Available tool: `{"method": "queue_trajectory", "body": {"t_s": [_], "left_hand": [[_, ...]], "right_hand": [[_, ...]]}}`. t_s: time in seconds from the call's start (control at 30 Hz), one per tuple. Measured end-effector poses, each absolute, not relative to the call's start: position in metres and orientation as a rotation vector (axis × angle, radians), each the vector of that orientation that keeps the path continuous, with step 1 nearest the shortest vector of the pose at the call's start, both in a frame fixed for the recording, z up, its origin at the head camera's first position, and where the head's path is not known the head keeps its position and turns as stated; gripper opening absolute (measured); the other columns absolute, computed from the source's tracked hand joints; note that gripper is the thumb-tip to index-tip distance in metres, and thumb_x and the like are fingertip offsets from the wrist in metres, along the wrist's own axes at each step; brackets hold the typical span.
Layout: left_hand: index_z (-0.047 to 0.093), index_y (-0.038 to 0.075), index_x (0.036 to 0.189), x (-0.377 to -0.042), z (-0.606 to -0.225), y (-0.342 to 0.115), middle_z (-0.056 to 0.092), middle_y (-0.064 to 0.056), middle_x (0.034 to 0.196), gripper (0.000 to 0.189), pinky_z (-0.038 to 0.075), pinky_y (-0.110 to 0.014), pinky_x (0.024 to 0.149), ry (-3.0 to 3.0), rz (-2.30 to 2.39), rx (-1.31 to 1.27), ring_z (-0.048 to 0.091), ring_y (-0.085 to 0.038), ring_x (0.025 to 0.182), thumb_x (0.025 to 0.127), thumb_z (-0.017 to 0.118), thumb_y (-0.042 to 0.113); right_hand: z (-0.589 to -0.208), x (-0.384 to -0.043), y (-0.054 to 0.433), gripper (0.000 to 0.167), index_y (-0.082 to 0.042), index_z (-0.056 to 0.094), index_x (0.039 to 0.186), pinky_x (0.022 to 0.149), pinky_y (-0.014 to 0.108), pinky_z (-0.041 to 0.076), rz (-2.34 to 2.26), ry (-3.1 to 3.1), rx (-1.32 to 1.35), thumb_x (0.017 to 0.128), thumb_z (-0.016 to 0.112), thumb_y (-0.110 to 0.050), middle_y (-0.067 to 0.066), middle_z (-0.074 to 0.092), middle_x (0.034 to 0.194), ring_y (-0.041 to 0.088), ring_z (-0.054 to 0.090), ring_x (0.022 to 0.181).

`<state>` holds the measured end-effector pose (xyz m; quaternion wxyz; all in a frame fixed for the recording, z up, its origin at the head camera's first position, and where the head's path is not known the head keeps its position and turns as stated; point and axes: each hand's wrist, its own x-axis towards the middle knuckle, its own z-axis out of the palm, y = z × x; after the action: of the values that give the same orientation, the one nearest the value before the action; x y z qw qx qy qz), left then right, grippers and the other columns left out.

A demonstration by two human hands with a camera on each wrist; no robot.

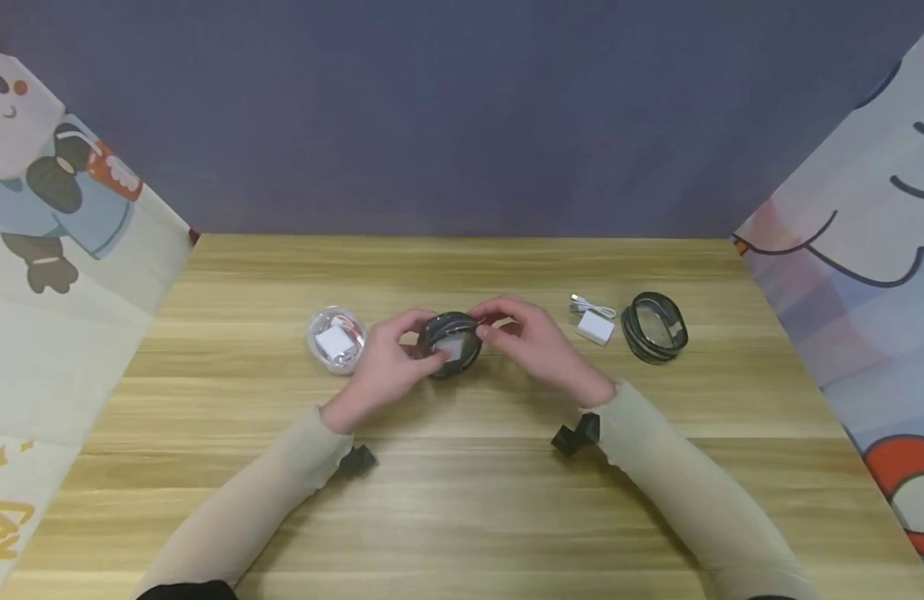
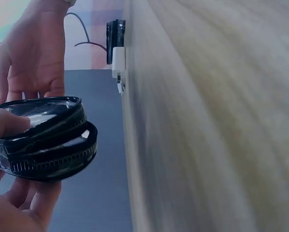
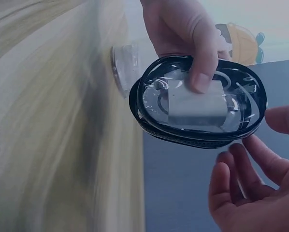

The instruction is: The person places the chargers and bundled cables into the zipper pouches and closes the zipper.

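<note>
A small oval clear pouch (image 1: 450, 354) with black zippered trim is held up between both hands over the table. Inside it are a white charger block (image 3: 195, 104) and a pale cable, seen through the clear top in the right wrist view. My left hand (image 1: 390, 358) grips the pouch from the left, thumb pressed on the clear top and fingers beneath. At the pouch's other end, my right hand (image 1: 525, 337) pinches the edge between thumb and forefinger, its other fingers curled loosely. Whether a zipper pull lies between those fingertips is hidden.
Left of the hands, a round clear case (image 1: 312, 343) holds a white block and cable. To the right lie a white charger block (image 1: 596, 327), a white cable (image 1: 596, 308) and another black-trimmed clear pouch (image 1: 649, 348). A dark panel (image 1: 462, 125) stands behind the wooden table (image 1: 462, 517).
</note>
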<state>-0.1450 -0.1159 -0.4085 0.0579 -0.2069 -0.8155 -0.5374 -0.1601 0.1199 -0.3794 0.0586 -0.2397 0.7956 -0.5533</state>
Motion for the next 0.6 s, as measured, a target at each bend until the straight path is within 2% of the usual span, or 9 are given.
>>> {"method": "queue_trajectory", "body": {"t_s": [0.1, 0.17, 0.37, 0.6], "left_hand": [[0.069, 0.005, 0.114, -0.143, -0.405, -0.117, 0.070, -0.008, 0.107, 0.044, 0.060, -0.028, 0.073, -2.456, -1.468, -0.689, 0.067, -0.021, 0.094, 0.073, 0.084, 0.003], [0.069, 0.005, 0.113, -0.142, -0.402, -0.118, 0.071, -0.009, 0.109, 0.044, 0.060, -0.031, 0.078, -2.431, -1.337, -0.743, 0.067, -0.022, 0.096, 0.071, 0.085, 0.004], [0.071, 0.004, 0.107, -0.141, -0.395, -0.122, 0.071, -0.011, 0.106, 0.043, 0.056, -0.040, 0.088, -2.289, -0.980, -0.851, 0.066, -0.026, 0.097, 0.066, 0.084, 0.007], [0.075, 0.004, 0.103, -0.140, -0.387, -0.118, 0.071, -0.012, 0.102, 0.030, 0.058, -0.036, 0.084, -2.164, -0.853, -0.906, 0.067, -0.027, 0.092, 0.074, 0.082, 0.011]], "right_hand": [[-0.377, -0.158, 0.119, 0.023, -0.003, 0.068, 0.118, 0.087, 0.044, 0.055, -1.708, 2.474, -0.804, 0.096, 0.066, -0.009, 0.006, 0.066, 0.115, 0.020, 0.060, 0.105], [-0.376, -0.155, 0.118, 0.022, -0.003, 0.069, 0.115, 0.084, 0.043, 0.056, -1.721, 2.538, -0.887, 0.093, 0.068, -0.008, 0.005, 0.067, 0.112, 0.020, 0.061, 0.100], [-0.369, -0.141, 0.108, 0.022, -0.003, 0.072, 0.108, 0.078, 0.034, 0.054, -1.617, 2.784, -1.310, 0.086, 0.075, -0.007, 0.004, 0.064, 0.100, 0.021, 0.059, 0.088], [-0.363, -0.126, 0.093, 0.026, -0.005, 0.074, 0.108, 0.075, 0.030, 0.046, -1.235, 3.009, -1.706, 0.084, 0.076, -0.012, 0.005, 0.056, 0.094, 0.022, 0.048, 0.087]]}}
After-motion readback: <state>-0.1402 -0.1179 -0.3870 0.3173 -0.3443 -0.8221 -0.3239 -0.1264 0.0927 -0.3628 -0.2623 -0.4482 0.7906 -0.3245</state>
